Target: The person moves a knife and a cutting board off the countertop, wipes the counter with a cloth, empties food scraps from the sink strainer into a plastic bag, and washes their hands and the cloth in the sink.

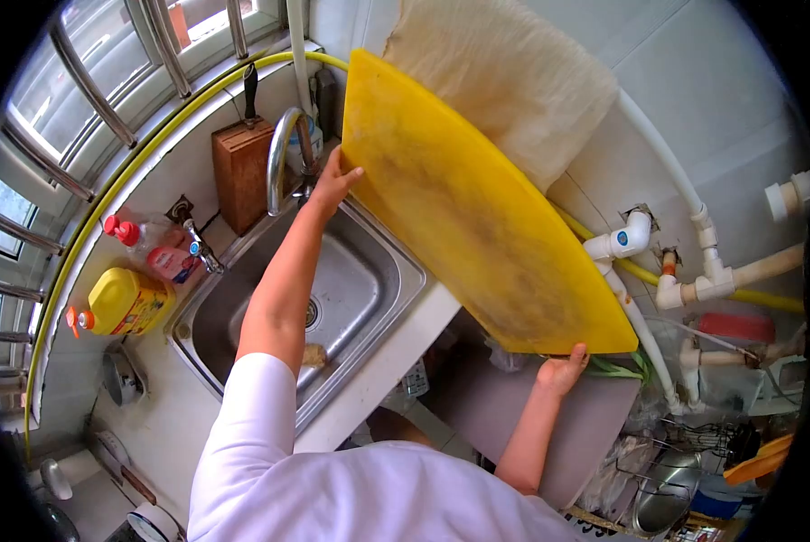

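Note:
A large yellow board [477,217] with dark stains across its face stands tilted beside the sink [360,262]. My left hand [332,181] grips its left edge near the faucet [283,154], thumb on the face. At the lower right, my right hand [564,370] holds the bottom edge from below, fingers curled at the rim. Behind the board a beige cloth [513,81] hangs against the wall. A brown sponge-like piece [313,355] lies in the sink near the drain.
Yellow detergent jug [125,301], red-capped bottles [165,253] and a wooden knife block [241,176] stand around the sink. White pipes [631,237] run along the right wall. A wire rack with pans [667,488] is at lower right, beside a grey-brown surface [504,415].

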`<state>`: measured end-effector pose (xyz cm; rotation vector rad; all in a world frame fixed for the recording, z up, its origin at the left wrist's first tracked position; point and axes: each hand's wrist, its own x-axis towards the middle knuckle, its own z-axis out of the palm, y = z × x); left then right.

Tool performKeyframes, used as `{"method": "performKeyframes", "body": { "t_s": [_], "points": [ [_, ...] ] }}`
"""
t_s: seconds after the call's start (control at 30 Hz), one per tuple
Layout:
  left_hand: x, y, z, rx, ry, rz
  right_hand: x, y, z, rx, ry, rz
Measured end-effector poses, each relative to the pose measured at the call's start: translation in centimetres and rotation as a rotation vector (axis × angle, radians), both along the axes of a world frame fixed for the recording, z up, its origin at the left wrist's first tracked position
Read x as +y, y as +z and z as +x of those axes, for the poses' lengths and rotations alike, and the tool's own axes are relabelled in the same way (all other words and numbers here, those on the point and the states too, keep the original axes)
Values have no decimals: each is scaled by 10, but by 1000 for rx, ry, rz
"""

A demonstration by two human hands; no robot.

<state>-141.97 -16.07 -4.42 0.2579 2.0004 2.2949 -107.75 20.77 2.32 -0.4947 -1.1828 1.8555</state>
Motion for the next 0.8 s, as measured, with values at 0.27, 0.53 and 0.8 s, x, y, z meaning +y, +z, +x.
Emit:
{"method": "performKeyframes", "body": {
  "t_s": [0.27, 0.53, 0.8],
  "points": [
    [-2, -20, -31, 153, 50, 19, -17, 7, -27, -107, 7, -33],
    [32, -44, -19, 21, 417, -316, -27, 6, -44, -199, 9, -12],
    [35, -8, 200, 108, 436, -242, -31, 14, -60, -307, 109, 108]
  ]
}}
